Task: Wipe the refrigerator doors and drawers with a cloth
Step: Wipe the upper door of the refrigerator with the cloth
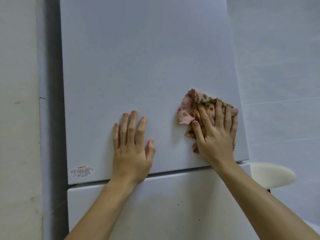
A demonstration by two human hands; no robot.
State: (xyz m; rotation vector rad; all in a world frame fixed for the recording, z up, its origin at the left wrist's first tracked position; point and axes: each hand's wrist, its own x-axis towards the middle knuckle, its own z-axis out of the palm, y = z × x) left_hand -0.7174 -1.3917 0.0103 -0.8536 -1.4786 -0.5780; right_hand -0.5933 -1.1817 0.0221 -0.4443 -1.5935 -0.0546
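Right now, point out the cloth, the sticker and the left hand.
cloth (188, 108): head view, bare fold left of the fingers.
sticker (82, 172): head view, middle of its print.
left hand (131, 153): head view, back of the hand.

Soft, dim, bluish light; faint shadows, slight edge distortion, mild blur.

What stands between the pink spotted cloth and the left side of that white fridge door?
Only the left hand, flat on the white upper fridge door, left of the pink spotted cloth under the right hand.
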